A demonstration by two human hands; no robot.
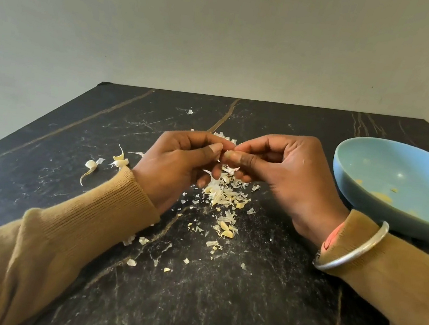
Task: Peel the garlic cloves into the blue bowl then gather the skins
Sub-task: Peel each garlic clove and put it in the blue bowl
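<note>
My left hand (180, 162) and my right hand (276, 168) meet above the middle of the black marble table (214, 301). Their fingertips pinch one small garlic clove (228, 153) between them, mostly hidden by the thumbs. A heap of white and yellowish garlic skins (224, 191) lies right under the hands and trails toward me. At the left lie unpeeled garlic cloves (120, 160), and another with a long tail (89, 166). The blue bowl (370, 191) stands at the right edge, with yellowish peeled garlic pieces (382, 197) in its bottom.
Small skin flakes (144, 241) are scattered over the near part of the table, and one flake (189, 112) lies far back. A plain pale wall (226, 39) rises behind the table's far edge. My right wrist wears a silver bangle (353, 250).
</note>
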